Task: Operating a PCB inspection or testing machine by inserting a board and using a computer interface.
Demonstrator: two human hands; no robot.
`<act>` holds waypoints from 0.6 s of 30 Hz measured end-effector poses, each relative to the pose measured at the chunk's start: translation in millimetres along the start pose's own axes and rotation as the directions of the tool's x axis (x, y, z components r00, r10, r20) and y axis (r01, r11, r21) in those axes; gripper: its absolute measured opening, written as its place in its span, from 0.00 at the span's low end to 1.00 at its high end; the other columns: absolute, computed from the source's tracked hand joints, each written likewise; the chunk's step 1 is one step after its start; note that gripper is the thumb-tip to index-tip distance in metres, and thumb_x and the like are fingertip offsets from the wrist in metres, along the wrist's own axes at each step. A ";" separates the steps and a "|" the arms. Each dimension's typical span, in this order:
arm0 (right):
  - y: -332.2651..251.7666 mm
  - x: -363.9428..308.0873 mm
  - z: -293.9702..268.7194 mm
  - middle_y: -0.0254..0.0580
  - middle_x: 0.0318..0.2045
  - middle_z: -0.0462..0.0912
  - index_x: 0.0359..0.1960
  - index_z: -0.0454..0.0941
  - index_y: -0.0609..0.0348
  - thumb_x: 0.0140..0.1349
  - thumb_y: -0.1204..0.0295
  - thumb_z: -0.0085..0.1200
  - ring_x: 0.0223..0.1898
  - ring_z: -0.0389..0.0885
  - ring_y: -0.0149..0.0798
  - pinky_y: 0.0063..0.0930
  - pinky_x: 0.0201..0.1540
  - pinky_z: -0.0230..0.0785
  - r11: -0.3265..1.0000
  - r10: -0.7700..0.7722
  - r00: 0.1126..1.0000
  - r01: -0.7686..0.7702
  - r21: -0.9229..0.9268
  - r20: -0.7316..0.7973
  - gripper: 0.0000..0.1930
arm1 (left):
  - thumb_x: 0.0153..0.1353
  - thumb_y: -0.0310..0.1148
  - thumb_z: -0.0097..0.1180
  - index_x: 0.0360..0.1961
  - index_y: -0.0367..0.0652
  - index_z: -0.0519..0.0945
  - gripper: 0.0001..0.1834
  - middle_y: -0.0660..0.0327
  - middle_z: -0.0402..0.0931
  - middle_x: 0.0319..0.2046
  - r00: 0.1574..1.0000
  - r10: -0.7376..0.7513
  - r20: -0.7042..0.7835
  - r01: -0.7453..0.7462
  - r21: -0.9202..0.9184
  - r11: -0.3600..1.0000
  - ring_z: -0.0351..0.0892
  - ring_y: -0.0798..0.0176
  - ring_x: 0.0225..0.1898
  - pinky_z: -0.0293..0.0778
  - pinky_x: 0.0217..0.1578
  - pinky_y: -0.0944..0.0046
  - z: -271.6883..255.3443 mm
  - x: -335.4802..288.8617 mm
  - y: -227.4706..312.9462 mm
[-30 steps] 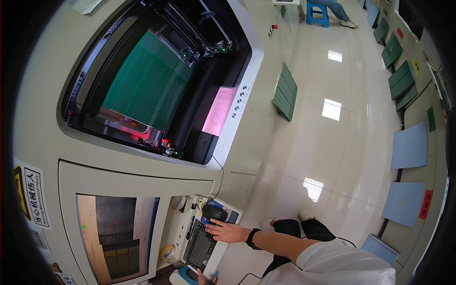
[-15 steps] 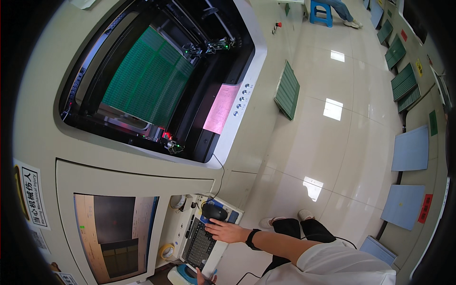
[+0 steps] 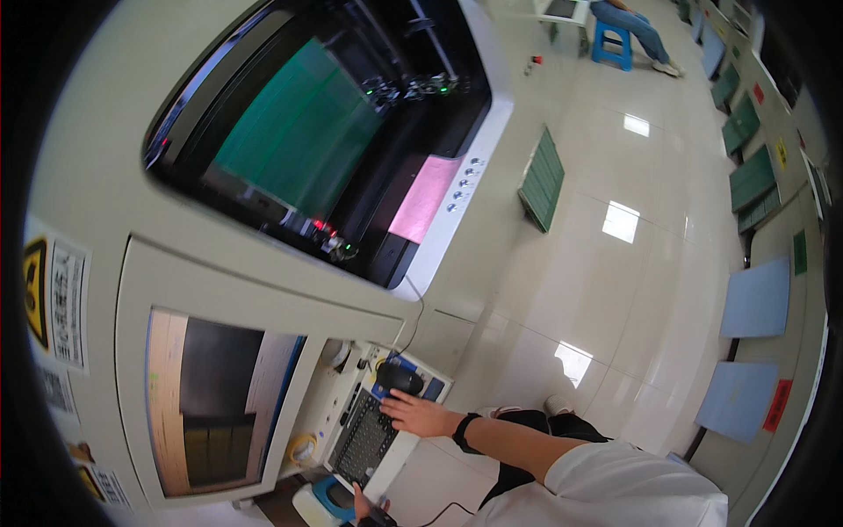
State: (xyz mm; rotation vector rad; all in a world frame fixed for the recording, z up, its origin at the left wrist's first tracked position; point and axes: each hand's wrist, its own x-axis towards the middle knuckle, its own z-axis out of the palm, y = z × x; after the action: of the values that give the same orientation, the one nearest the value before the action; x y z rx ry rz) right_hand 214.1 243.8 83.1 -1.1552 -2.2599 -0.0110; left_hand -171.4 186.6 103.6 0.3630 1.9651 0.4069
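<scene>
My right hand (image 3: 420, 415) lies open over the end of the black keyboard (image 3: 363, 441), fingers stretched out. Its fingertips are close beside the black mouse (image 3: 399, 377); whether they touch it I cannot tell. At the lower edge, my left hand (image 3: 365, 507) shows only in part, by the opposite end of the keyboard, thumb apart from the fingers and nothing visible in it. Keyboard and mouse rest on a light pull-out tray (image 3: 406, 457). Left of them a lit monitor (image 3: 219, 413) is set into the machine's panel.
Above the monitor, a large beige machine (image 3: 219, 263) holds a green panel (image 3: 303, 132) in its open bay, with buttons (image 3: 459, 184) along the rim. A green board (image 3: 543, 180) leans beside it. A roll of tape (image 3: 303, 449) lies near the keyboard. Another person sits on a blue stool (image 3: 612, 46).
The whole view has shifted and turned slightly, so the machine's bay stands further right and the monitor higher. My right hand keeps its place by the mouse and keyboard.
</scene>
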 end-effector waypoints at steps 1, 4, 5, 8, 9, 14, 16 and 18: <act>-4.4 1.3 4.0 0.43 0.60 0.75 0.35 0.82 0.49 0.62 0.64 0.48 0.69 0.63 0.47 0.53 0.77 0.35 1.000 -0.013 1.000 0.013 0.002 -0.012 0.10 | 0.59 0.76 0.42 0.63 0.57 0.70 0.42 0.70 0.74 0.58 0.996 0.032 0.088 -0.032 0.000 0.999 0.68 0.57 0.58 0.68 0.46 0.46 -11.7 1.7 -6.9; 8.7 -4.0 13.5 0.47 0.58 0.77 0.36 0.82 0.55 0.63 0.63 0.49 0.67 0.65 0.49 0.55 0.75 0.42 1.000 0.020 0.993 -0.018 0.018 -0.115 0.12 | 0.57 0.75 0.48 0.64 0.53 0.70 0.44 0.64 0.77 0.55 0.986 0.161 0.049 -0.157 -0.078 0.985 0.76 0.57 0.53 0.72 0.43 0.50 20.5 -10.1 4.1; 19.2 -13.3 21.6 0.48 0.59 0.76 0.39 0.82 0.56 0.65 0.65 0.48 0.67 0.65 0.49 0.55 0.75 0.42 0.995 0.081 0.988 -0.071 0.074 -0.130 0.12 | 0.57 0.73 0.52 0.60 0.48 0.74 0.43 0.63 0.80 0.50 0.987 0.160 0.015 -0.159 -0.081 0.984 0.80 0.58 0.47 0.74 0.38 0.57 45.9 -25.8 18.8; 11.7 -0.6 9.9 0.49 0.61 0.73 0.42 0.79 0.57 0.63 0.70 0.48 0.69 0.61 0.50 0.55 0.75 0.40 0.999 0.026 0.999 -0.024 0.036 -0.039 0.10 | 0.54 0.72 0.57 0.54 0.45 0.79 0.42 0.59 0.82 0.40 0.984 0.157 -0.088 -0.166 -0.106 0.980 0.81 0.58 0.33 0.73 0.26 0.56 25.3 -7.6 13.0; 4.5 6.9 6.4 0.48 0.62 0.72 0.43 0.79 0.57 0.62 0.71 0.48 0.70 0.60 0.50 0.55 0.75 0.40 0.996 0.031 0.999 -0.030 0.088 -0.010 0.11 | 0.53 0.71 0.59 0.53 0.45 0.79 0.42 0.60 0.82 0.39 0.977 0.163 -0.138 -0.184 -0.154 0.971 0.81 0.59 0.32 0.73 0.25 0.56 13.0 4.2 4.4; 1.1 10.0 1.9 0.46 0.63 0.69 0.47 0.77 0.56 0.58 0.74 0.50 0.71 0.58 0.49 0.56 0.75 0.39 0.992 0.070 0.995 -0.076 0.102 0.064 0.14 | 0.47 0.72 0.63 0.59 0.40 0.74 0.50 0.56 0.73 0.55 0.975 0.123 -0.186 -0.150 -0.144 0.978 0.71 0.51 0.53 0.72 0.40 0.44 16.9 17.8 -1.0; -1.9 11.2 -2.1 0.46 0.63 0.69 0.47 0.78 0.54 0.56 0.73 0.53 0.70 0.58 0.50 0.57 0.74 0.40 0.997 0.059 0.995 -0.063 0.051 0.076 0.16 | 0.47 0.72 0.63 0.59 0.40 0.73 0.51 0.55 0.74 0.54 0.963 0.151 -0.222 -0.186 -0.144 0.972 0.72 0.51 0.52 0.72 0.39 0.44 16.5 20.8 -4.4; -10.5 14.4 -3.8 0.46 0.63 0.69 0.48 0.78 0.52 0.55 0.69 0.56 0.70 0.58 0.50 0.58 0.74 0.39 1.000 0.014 0.997 -0.015 0.014 0.076 0.17 | 0.46 0.72 0.64 0.59 0.38 0.73 0.51 0.53 0.73 0.54 0.971 0.150 -0.187 -0.187 -0.199 0.962 0.72 0.50 0.52 0.73 0.38 0.44 11.1 25.1 -12.9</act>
State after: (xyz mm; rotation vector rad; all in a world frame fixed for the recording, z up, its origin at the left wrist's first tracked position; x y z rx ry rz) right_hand 201.8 246.9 96.2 -1.1830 -2.3137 0.0561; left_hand -172.4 187.1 73.3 0.3673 2.0379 0.7774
